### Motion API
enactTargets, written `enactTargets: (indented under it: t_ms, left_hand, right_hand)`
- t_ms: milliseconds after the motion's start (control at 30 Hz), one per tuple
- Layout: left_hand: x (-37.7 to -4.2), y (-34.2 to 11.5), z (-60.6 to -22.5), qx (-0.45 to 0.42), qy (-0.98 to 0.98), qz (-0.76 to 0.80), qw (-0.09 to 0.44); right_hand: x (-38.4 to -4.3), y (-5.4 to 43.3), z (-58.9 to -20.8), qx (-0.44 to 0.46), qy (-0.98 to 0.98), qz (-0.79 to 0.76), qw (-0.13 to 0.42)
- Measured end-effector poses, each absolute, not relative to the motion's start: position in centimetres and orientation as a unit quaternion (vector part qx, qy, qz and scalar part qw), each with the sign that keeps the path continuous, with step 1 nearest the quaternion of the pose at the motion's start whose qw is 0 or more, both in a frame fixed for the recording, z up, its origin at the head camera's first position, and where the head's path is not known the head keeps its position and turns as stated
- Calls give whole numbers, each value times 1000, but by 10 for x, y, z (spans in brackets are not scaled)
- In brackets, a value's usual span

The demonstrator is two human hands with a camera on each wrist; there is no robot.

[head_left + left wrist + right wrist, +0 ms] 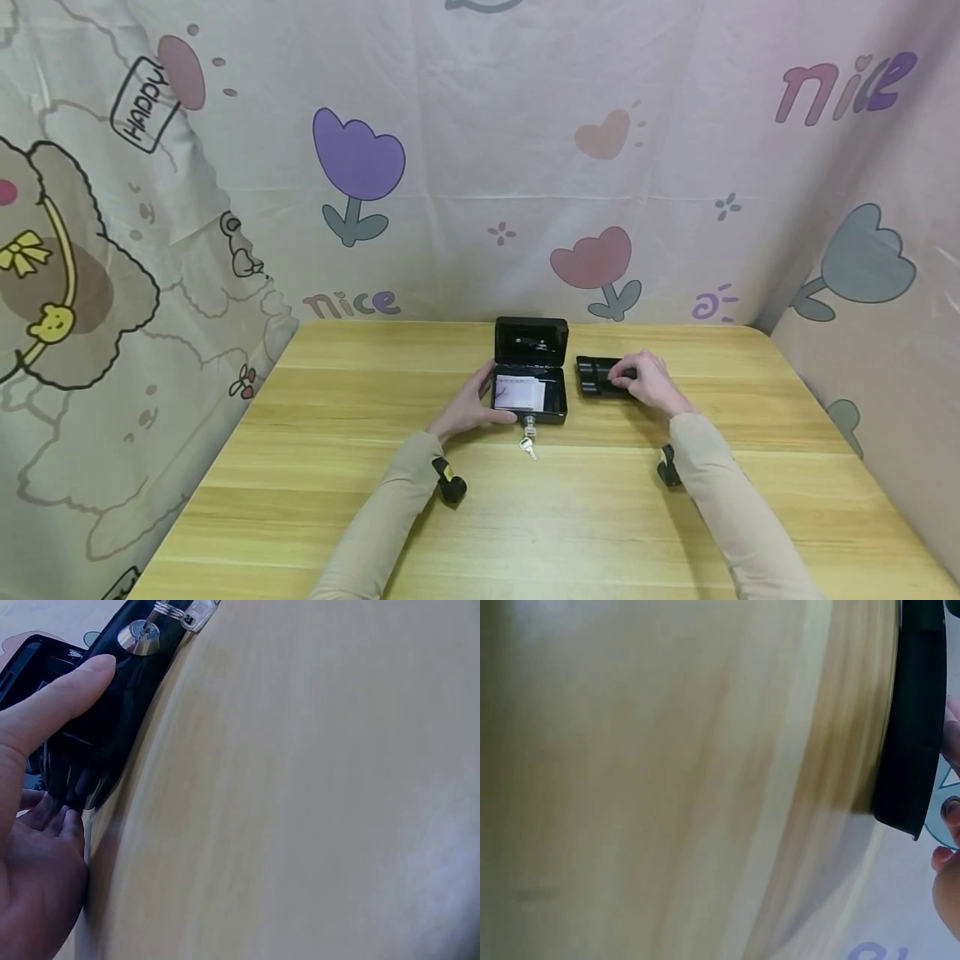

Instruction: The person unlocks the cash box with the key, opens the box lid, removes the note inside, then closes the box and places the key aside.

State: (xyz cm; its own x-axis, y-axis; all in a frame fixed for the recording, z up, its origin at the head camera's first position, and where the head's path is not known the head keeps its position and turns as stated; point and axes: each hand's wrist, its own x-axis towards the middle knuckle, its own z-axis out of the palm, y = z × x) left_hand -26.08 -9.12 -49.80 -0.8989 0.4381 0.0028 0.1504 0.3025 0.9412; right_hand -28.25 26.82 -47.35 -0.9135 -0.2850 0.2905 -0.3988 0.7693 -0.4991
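Note:
A small black cash box (553,417) stands on the table with its lid (531,340) raised. Inside lies a stack of printed paper notes (516,392), mostly towards the left. Keys (528,447) hang from the lock (139,637) at its front. My left hand (467,410) grips the box's left end, thumb on the front wall and fingers round the side. Just right of the box lies a black compartment tray (590,377). Over the tray's right part is my right hand (647,380), fingers bent and tips down at the tray; what lies between them is hidden.
The wooden table (555,525) ends at the back against a printed cloth (465,167). A dark wrist camera (452,485) is strapped on the left wrist, and another (669,468) on the right.

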Motion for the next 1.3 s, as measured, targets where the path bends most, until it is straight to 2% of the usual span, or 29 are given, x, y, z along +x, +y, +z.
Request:
enactTargets:
  t_ms: [633, 933, 1300]
  left_hand:
    - [-262, -91, -499, 192, 796, 561, 124]
    - [-261, -92, -500, 190, 797, 559, 122]
    - [-261, -92, -500, 193, 799, 558, 119]
  right_hand:
    - [-271, 254, -471, 177, -921, 327, 118]
    - [-262, 227, -465, 150, -910, 376, 88]
    - [-257, 198, -463, 174, -886, 423, 79]
